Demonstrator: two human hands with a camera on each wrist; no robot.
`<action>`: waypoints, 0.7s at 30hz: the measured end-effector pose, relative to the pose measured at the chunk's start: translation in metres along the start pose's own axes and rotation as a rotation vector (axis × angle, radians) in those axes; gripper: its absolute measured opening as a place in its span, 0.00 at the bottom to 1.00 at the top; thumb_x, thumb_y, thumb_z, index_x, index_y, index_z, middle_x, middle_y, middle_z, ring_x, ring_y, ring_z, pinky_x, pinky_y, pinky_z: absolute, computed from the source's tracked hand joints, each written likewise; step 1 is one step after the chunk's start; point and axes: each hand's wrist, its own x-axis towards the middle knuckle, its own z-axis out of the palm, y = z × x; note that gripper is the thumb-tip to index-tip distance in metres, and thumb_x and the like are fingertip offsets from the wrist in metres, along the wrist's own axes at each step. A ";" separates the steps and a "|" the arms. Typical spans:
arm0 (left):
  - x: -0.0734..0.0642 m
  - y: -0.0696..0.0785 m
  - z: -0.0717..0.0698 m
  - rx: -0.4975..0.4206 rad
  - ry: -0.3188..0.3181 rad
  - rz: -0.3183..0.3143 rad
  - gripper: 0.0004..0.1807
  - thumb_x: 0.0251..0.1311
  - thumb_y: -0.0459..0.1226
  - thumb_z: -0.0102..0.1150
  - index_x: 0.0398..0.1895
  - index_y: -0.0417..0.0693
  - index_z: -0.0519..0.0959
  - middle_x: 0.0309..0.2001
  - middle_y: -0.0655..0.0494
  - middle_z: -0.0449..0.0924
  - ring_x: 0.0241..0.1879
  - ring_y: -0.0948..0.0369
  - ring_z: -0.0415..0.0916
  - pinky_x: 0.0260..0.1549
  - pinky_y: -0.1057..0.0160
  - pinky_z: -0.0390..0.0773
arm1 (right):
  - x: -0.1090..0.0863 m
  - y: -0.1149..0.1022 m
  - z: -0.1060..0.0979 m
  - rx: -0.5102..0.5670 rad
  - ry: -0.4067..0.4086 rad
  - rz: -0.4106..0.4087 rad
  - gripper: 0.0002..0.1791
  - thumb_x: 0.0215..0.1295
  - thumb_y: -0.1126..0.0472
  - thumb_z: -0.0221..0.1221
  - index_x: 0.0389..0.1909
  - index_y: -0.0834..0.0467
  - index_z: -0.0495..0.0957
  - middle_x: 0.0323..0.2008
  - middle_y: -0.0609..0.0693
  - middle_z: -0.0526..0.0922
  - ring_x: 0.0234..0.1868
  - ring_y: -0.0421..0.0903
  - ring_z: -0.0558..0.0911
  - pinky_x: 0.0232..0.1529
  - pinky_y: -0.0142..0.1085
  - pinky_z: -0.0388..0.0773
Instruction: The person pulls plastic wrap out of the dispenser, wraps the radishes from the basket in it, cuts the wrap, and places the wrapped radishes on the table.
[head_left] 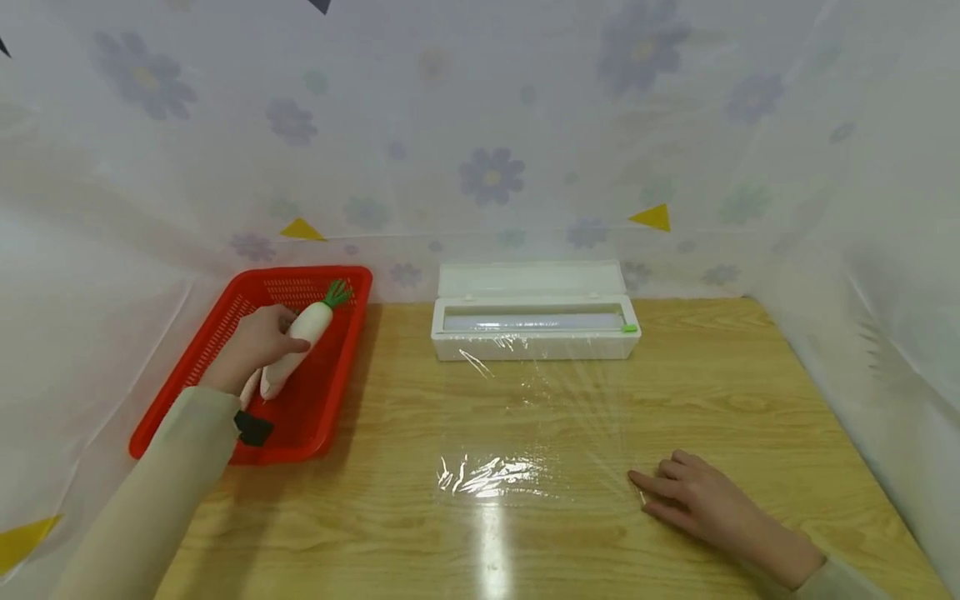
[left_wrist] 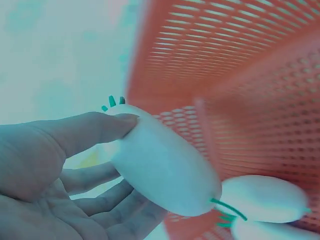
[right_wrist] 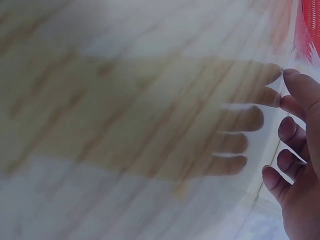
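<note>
Left hand grips a radish over the basket; right hand, fingers loose, touches the edge of the film; table between, sheet beyond.

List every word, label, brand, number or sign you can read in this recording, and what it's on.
None: no readable text or number shows in any view.
The white box, clear film, white radish and red basket show no legible print.
The wall sheet shows flowers and plain yellow triangles, no lettering.
</note>
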 end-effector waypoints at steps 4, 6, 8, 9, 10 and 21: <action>-0.012 0.020 -0.012 -0.041 0.061 0.040 0.29 0.69 0.43 0.65 0.64 0.31 0.74 0.54 0.33 0.81 0.47 0.43 0.79 0.46 0.43 0.80 | 0.000 0.001 -0.001 0.004 0.003 -0.002 0.22 0.58 0.53 0.75 0.53 0.54 0.89 0.33 0.28 0.73 0.35 0.28 0.61 0.34 0.20 0.60; -0.019 0.033 -0.017 -0.055 0.083 0.058 0.30 0.69 0.43 0.65 0.67 0.32 0.73 0.57 0.32 0.80 0.50 0.41 0.78 0.49 0.41 0.80 | -0.001 0.001 -0.001 0.006 0.005 -0.003 0.22 0.58 0.52 0.75 0.53 0.55 0.89 0.33 0.28 0.73 0.35 0.28 0.61 0.34 0.20 0.59; -0.028 0.048 -0.018 -0.085 0.099 0.074 0.32 0.70 0.44 0.65 0.70 0.34 0.71 0.61 0.32 0.78 0.54 0.40 0.78 0.53 0.38 0.79 | -0.002 0.001 0.000 0.007 0.007 -0.004 0.22 0.59 0.52 0.74 0.53 0.55 0.89 0.33 0.28 0.73 0.35 0.28 0.61 0.35 0.20 0.60; -0.033 0.056 -0.018 -0.102 0.108 0.087 0.32 0.70 0.44 0.65 0.70 0.34 0.71 0.62 0.33 0.78 0.56 0.40 0.77 0.54 0.38 0.78 | -0.003 0.001 0.000 0.008 0.007 -0.004 0.22 0.59 0.52 0.74 0.53 0.55 0.89 0.33 0.29 0.73 0.35 0.28 0.62 0.35 0.20 0.60; -0.038 0.065 -0.017 -0.111 0.119 0.103 0.33 0.70 0.44 0.66 0.71 0.35 0.70 0.63 0.33 0.77 0.57 0.40 0.77 0.55 0.37 0.78 | -0.003 0.001 0.000 0.008 0.007 -0.005 0.22 0.59 0.52 0.74 0.53 0.55 0.89 0.33 0.29 0.73 0.35 0.28 0.62 0.35 0.20 0.60; -0.063 0.143 0.047 -0.195 0.081 0.421 0.24 0.63 0.33 0.72 0.63 0.40 0.80 0.55 0.44 0.85 0.52 0.48 0.83 0.51 0.46 0.83 | -0.005 -0.001 0.001 0.014 0.006 -0.001 0.23 0.58 0.53 0.75 0.54 0.55 0.88 0.33 0.29 0.74 0.35 0.28 0.61 0.35 0.20 0.60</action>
